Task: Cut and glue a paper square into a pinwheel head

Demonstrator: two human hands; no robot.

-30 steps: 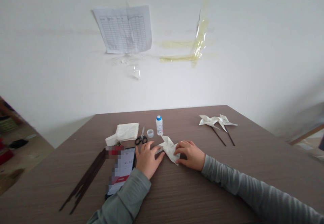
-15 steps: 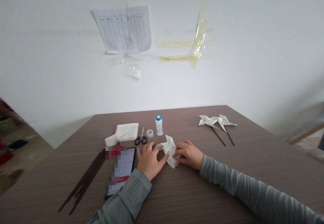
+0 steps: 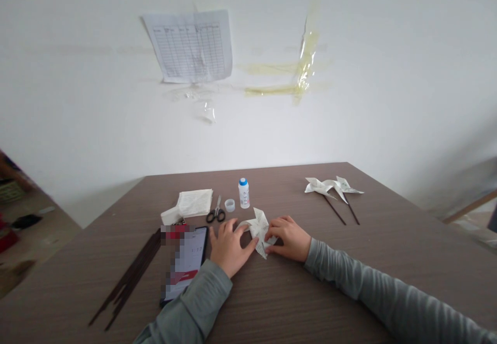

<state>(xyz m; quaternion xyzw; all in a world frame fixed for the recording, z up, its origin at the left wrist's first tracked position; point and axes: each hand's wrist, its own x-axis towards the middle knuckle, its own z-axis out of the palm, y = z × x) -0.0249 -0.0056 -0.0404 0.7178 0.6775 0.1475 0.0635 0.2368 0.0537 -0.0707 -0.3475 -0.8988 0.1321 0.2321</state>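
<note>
A white printed-paper pinwheel [image 3: 259,226] lies on the table between my hands, its blades folded towards the middle. My left hand [image 3: 230,249] steadies it from the left, thumb and index finger around one blade and the other fingers spread towards the phone. From the right, my right hand [image 3: 290,238] pinches a blade with bent fingers, partly covering it. Just beyond stands a white glue bottle [image 3: 244,195] with a blue cap. A small translucent cap [image 3: 230,205] and black-handled scissors [image 3: 216,213] lie to the left of the bottle.
Two finished pinwheels [image 3: 320,187] on dark sticks lie at the back right. A phone [image 3: 187,266] is beside my left forearm, with a bundle of dark sticks [image 3: 130,276] farther left. Stacked paper sheets [image 3: 194,202] lie behind; a wall [image 3: 248,137] borders the table's far edge.
My right hand has shifted slightly left, bringing its fingertips and the right blade closer to the pinwheel's middle. My left hand stays in place.
</note>
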